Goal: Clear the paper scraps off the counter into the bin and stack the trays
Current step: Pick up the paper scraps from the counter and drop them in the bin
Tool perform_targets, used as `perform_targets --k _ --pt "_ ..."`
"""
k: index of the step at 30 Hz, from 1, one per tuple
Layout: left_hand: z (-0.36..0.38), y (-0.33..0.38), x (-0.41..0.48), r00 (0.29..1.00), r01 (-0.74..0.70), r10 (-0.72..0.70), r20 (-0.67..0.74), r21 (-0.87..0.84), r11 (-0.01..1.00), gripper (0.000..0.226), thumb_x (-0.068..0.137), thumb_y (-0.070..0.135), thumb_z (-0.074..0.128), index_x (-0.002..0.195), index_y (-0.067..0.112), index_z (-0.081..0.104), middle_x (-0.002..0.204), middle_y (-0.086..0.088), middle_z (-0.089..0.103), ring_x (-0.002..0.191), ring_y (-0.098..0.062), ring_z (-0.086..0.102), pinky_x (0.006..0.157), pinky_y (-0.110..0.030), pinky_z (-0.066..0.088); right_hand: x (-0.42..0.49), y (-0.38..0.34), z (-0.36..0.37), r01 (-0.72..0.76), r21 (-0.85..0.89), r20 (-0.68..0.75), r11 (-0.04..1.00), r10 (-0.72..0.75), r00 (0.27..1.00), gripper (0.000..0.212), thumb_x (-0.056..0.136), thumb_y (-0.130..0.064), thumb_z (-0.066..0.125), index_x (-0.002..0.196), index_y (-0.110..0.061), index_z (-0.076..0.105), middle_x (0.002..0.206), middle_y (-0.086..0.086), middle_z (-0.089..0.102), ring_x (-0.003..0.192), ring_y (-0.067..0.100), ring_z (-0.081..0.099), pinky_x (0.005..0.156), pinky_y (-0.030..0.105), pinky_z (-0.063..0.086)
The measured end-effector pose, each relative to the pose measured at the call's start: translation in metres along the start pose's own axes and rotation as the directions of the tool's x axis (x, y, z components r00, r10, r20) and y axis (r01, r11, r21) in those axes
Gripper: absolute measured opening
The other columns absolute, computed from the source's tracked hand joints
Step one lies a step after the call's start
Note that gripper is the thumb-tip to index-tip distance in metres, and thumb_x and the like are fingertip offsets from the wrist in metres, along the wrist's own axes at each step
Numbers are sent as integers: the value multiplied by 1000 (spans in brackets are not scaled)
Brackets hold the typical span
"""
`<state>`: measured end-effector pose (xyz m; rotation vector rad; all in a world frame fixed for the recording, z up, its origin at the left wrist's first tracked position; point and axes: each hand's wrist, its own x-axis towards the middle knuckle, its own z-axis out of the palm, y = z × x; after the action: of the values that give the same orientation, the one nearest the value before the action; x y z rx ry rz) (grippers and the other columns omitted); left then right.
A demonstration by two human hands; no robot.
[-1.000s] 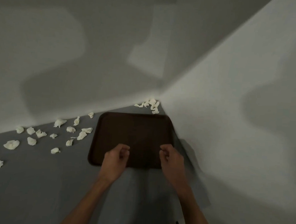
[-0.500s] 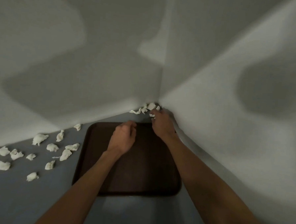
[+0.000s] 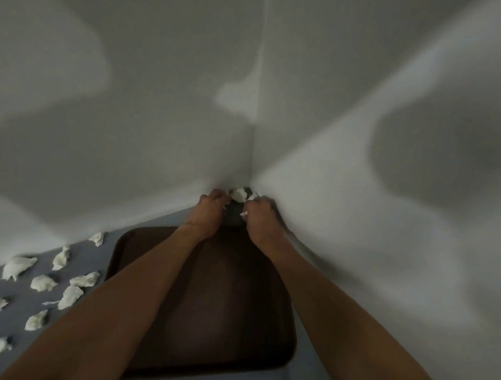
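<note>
Both hands were deep in the corner. The left hand point(image 3: 210, 214) lay knuckles-up with its fingers bent down against the corner scraps point(image 3: 239, 194), a small white heap just beyond and between the two sets of fingertips; whether it actually held any of them could not be told. Close beside it, the right hand point(image 3: 260, 219) was curled tight, with a torn scrap point(image 3: 244, 214) poking out white at its inner edge, pinched in the fingers. Behind both wrists, toward the person, a dark brown tray point(image 3: 223, 304) lay flat on the grey-blue counter point(image 3: 13, 327), both forearms crossing above it. Well away to the left of the left hand, past the tray's left edge, the loose scraps point(image 3: 44, 283) lay scattered over the counter, apart from one another, some near the foot of the left wall point(image 3: 102, 124); the right wall point(image 3: 388, 197) ran just beside the right hand
</note>
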<state>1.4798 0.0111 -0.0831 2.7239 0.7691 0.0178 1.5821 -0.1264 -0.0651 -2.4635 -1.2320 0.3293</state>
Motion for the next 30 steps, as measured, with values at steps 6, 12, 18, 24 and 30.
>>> perform_targets --k 6,12,18,24,30 --pt "2 -5 -5 986 98 -107 -124 -81 992 24 97 12 61 118 10 72 122 -16 66 109 -33 64 98 -39 53 -38 1 -27 -20 67 -121 998 28 992 22 98 -3 63 119 -4 68 117 14 69 109 27 65 98 30 50" --pt "-30 13 -49 969 41 -101 -223 -262 964 20 93 4 67 110 14 74 111 -9 73 101 -26 69 93 -39 57 -96 -8 -46 -44 313 -212 949 116 970 13 96 -11 71 105 -19 66 97 -1 70 87 9 66 80 33 60" --pt "-52 49 -143 971 -59 -33 -239 -371 927 27 93 15 72 120 16 71 113 -2 72 100 -15 67 95 -31 53 -191 -22 -62 -60 457 -254 888 195 947 25 95 -9 73 119 -17 75 101 -6 71 77 -14 55 82 -3 42" --pt "-50 91 -246 970 -151 68 -231 -363 919 10 88 14 77 96 20 76 96 5 67 83 -3 61 83 -22 53 -310 -30 -68 -155 464 -250 872 297 922 11 91 -19 77 99 -26 75 100 -6 59 82 1 56 78 6 40" --pt "-42 144 -335 979 -131 41 -200 -462 877 12 86 18 79 97 23 76 92 16 69 82 7 62 80 2 37 -439 -24 -70 -253 541 -251 802 441 862 16 91 -26 78 84 -31 64 75 -20 64 76 -13 61 65 8 40"
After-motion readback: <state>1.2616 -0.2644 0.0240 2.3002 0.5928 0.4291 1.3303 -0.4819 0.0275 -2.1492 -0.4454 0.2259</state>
